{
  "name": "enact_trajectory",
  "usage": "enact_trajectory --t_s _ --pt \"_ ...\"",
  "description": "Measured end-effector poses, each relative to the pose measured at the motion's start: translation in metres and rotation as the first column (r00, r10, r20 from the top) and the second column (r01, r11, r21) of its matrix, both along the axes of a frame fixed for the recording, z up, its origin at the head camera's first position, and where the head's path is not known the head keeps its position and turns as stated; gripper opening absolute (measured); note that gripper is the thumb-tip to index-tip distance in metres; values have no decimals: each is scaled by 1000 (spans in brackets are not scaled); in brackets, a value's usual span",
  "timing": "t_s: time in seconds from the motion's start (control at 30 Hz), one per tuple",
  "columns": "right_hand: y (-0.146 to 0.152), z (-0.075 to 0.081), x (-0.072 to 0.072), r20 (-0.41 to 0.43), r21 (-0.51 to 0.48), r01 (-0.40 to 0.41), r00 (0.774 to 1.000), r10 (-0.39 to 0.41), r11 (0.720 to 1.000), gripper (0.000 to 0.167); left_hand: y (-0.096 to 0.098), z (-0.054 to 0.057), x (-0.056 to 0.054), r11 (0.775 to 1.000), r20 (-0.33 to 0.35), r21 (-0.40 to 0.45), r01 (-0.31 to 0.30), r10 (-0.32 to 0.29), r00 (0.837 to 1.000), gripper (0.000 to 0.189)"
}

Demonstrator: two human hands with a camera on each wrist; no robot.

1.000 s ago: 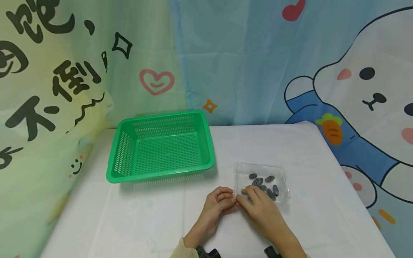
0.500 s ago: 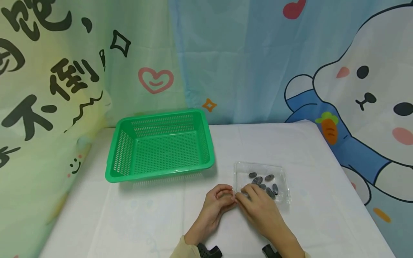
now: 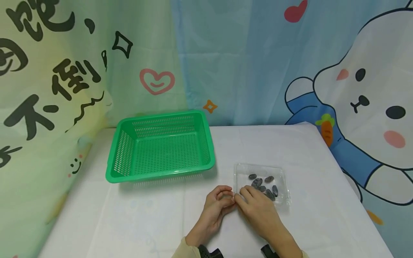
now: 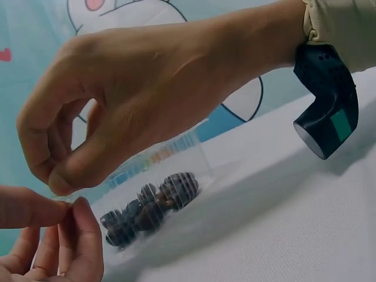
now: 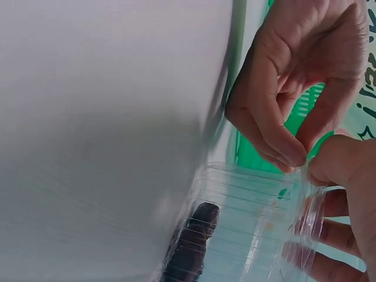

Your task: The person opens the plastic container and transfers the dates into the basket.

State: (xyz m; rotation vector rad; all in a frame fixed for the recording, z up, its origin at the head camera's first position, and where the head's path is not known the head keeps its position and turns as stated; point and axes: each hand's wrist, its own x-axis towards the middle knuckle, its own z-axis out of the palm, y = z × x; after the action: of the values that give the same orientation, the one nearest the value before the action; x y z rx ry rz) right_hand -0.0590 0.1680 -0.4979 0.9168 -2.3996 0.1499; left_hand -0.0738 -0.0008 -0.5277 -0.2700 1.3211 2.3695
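A clear plastic box (image 3: pixel 243 175) sits on the table before the hands, holding several dark, wrinkled oval pieces (image 3: pixel 257 182). At its near left corner my left hand (image 3: pixel 215 208) pinches with thumb and forefinger. Against those fingertips, my right hand (image 3: pixel 262 215) pinches the same corner and hides part of the contents. In the left wrist view, the dark pieces (image 4: pixel 179 188) show through the ribbed wall, below the right hand (image 4: pixel 135 100). The right wrist view has the left hand (image 5: pixel 299 70) above the box corner (image 5: pixel 232 176). Whatever small edge lies between the fingertips is too small to make out.
A green perforated basket (image 3: pixel 111 173) stands at the back left of the white-covered table (image 3: pixel 145 222). Behind it hangs a printed curtain (image 3: pixel 226 64), which also runs along the left and right sides.
Both hands stay at the box corner, with the right fingers shifted only slightly. On the right, the curtain's printed rabbit has moved leftward.
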Motion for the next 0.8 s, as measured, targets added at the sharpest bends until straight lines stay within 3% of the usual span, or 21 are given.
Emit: enact_trajectory --t_s 0.4,0.8 --pt "-2 3 -2 -30 36 -19 999 20 999 45 3 -1 2 999 24 40 -25 24 999 47" --pt "-4 5 -3 -21 -2 -22 1000 22 1000 45 2 -2 3 998 20 46 -34 33 999 43"
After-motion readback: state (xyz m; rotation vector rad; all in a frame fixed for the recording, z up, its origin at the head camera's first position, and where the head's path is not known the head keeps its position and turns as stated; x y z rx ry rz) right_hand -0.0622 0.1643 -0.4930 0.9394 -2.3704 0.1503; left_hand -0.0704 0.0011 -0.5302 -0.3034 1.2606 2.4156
